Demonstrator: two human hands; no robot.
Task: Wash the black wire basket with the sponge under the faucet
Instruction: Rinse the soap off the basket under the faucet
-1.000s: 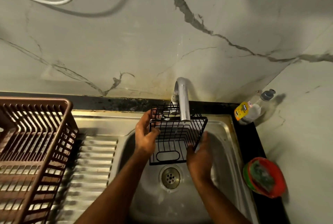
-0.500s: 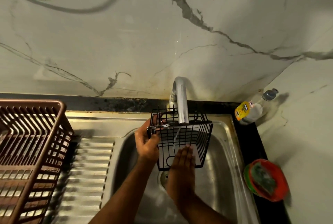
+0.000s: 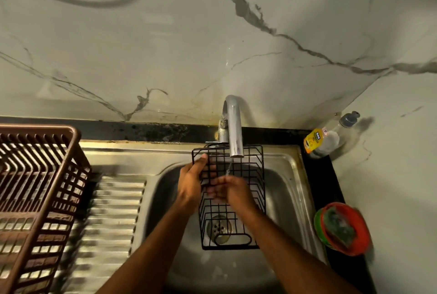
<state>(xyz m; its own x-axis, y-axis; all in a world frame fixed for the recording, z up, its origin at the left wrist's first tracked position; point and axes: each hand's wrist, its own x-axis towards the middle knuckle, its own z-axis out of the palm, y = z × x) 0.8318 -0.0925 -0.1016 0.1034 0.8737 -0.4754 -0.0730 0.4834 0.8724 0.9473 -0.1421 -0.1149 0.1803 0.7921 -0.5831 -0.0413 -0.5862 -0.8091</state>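
Observation:
The black wire basket point(image 3: 246, 201) hangs over the steel sink point(image 3: 290, 201), its far end under the chrome faucet point(image 3: 233, 126). A thin stream of water runs from the spout onto it. My left hand point(image 3: 190, 181) grips the basket's left rim near the top. My right hand point(image 3: 230, 191) lies with blurred, fairly straight fingers against the wires inside the basket, below the stream. A green sponge point(image 3: 340, 227) sits in a red bowl point(image 3: 361, 239) on the counter at the right, away from both hands.
A brown plastic dish rack point(image 3: 37, 199) stands on the ribbed drainboard point(image 3: 113, 222) at left. A soap bottle point(image 3: 324, 140) with a yellow label leans in the back right corner. The drain point(image 3: 220, 226) shows through the basket. A marble wall rises behind.
The basket has turned so its long side runs toward me over the drain. My right hand has slid up inside it toward the stream. My left hand keeps its grip on the left rim.

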